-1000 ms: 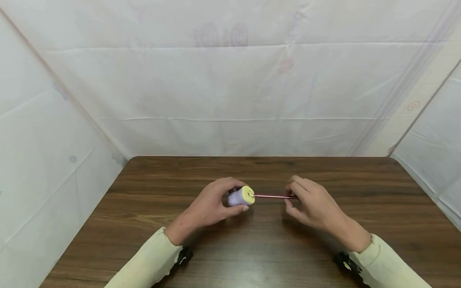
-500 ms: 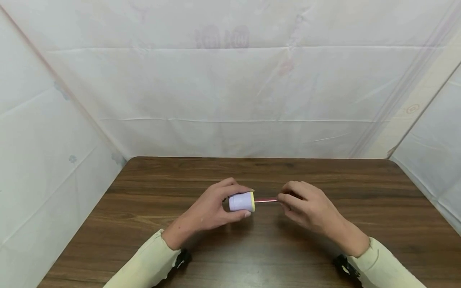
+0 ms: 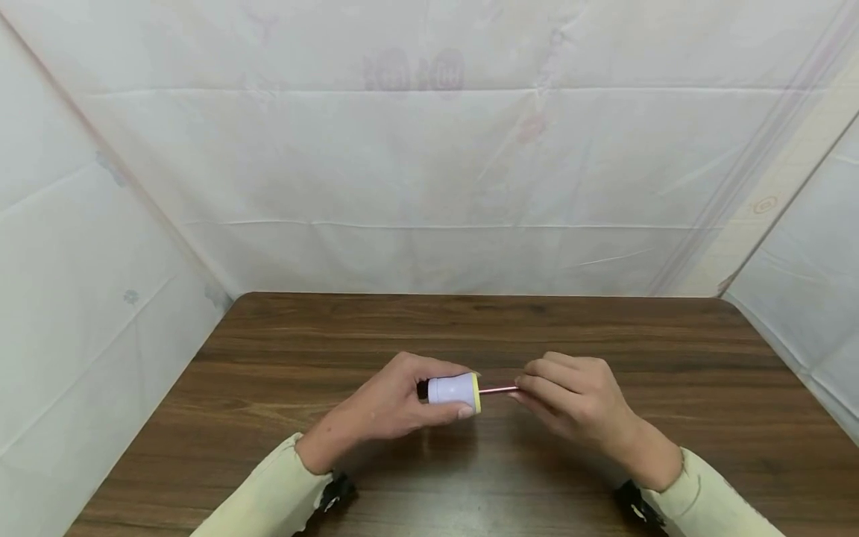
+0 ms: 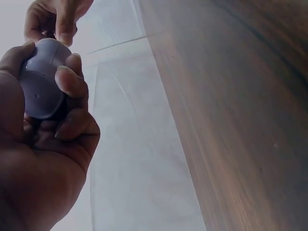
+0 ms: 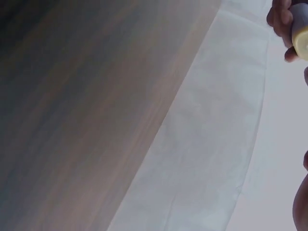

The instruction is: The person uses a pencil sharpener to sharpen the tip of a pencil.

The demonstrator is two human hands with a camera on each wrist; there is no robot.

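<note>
Two hands meet at lower centre of the head view, above a dark wood-grain table (image 3: 268, 418). The left hand (image 3: 389, 406) wraps thumb and fingers round a small lilac pencil sharpener (image 3: 451, 390), a squat plastic barrel with a pale yellow end cap facing frame right and a dark part at its left end. The right hand (image 3: 570, 399) pinches a thin reddish pencil (image 3: 498, 389) between curled fingertips; only a short stretch of shaft shows between the yellow cap and those fingers.

Key relation: the pencil's long axis lies horizontal across the frame, in line with the barrel's axis, its left end at the cap's centre. The sharpener lies directly frame left of the right hand's grip, close by. Both are held off the table, casting a soft shadow beneath.

Left wrist view: the sharpener (image 4: 41, 79) shows smooth, matte and rounded in the upper left, fingers curled over it. Right wrist view: the yellow cap sits at the upper right edge; that hand is barely in frame.

White creased sheeting (image 3: 429, 164) backs and flanks the table.
</note>
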